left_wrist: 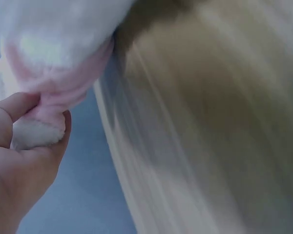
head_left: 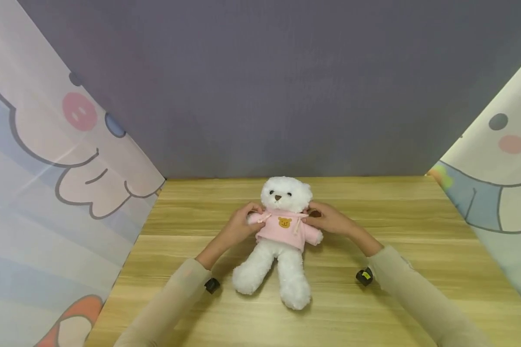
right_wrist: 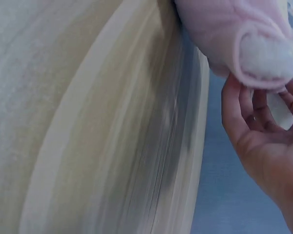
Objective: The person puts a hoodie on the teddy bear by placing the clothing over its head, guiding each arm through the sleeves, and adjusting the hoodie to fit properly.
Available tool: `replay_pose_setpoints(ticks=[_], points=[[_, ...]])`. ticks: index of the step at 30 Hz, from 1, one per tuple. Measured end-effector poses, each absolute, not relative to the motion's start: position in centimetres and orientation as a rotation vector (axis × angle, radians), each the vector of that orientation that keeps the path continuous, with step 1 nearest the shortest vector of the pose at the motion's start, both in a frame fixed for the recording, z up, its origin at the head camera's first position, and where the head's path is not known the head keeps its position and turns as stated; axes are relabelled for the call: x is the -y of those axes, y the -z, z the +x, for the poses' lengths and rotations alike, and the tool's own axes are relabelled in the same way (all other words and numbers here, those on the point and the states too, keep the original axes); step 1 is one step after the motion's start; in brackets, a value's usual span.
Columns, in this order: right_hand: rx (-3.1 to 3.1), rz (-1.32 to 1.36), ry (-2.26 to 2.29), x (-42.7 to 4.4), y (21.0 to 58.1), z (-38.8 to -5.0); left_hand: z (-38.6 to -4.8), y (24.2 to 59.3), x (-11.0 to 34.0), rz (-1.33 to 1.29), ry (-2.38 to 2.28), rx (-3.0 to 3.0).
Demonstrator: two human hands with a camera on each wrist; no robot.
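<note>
A white teddy bear [head_left: 294,280] in a pink hoodie [head_left: 272,234] with a brown bear-face patch lies face up on the table, its head toward the back wall. My left hand [head_left: 236,226] grips it at the shoulder and arm on the left side; in the left wrist view the thumb of that hand [left_wrist: 27,163] presses into the pink sleeve [left_wrist: 53,109]. On the other side my right hand [head_left: 332,219] holds the bear by the shoulder, just below the head. From the right wrist, curled fingers of the hand [right_wrist: 263,141] show behind the bear's arm, and the thumb is partly out of frame.
The wooden table [head_left: 182,212] ends at a grey back wall [head_left: 260,96]. Cartoon-printed panels stand at the left [head_left: 34,193] and right [head_left: 503,193]. A small black object [head_left: 212,285] shows by the left sleeve, and another black piece [head_left: 364,276] with a yellow mark by the right.
</note>
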State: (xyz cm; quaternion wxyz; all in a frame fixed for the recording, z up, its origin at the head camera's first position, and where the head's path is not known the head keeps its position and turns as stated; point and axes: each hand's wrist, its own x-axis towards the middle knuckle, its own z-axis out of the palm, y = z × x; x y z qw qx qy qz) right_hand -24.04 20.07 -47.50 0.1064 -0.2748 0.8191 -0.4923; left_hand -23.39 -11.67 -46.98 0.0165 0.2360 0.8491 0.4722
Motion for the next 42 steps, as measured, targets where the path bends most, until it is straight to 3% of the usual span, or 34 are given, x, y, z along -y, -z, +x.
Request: replay_pose_setpoints(ticks=[12, 23, 28, 32, 39, 42], points=[[-2.8, -0.608, 1.393, -19.2, 47.0, -22.9, -23.2, 47.6, 10.6, 0.81, -1.373, -2.757], [-2.844, -0.778, 1.065, -18.2, 44.6, -21.0, -22.9, 46.9, 10.2, 1.3, -0.928, -3.072], [-3.028, -0.953, 0.903, -17.3, 45.0, -20.5, -22.1, 46.5, 10.0, 1.358, -0.628, -3.095], [-3.119, -1.057, 0.831, -16.8, 46.1, -20.5, -21.6, 47.4, 9.9, 1.341, -0.699, -3.069], [-2.905, -0.834, 1.249, -17.6, 46.9, -20.0, -21.1, 49.3, 10.8, 1.557, -0.924, -2.857], [-2.878, -0.879, 1.26, -18.2, 47.2, -19.9, -21.6, 49.6, 11.7, 1.6, -0.991, -2.749]])
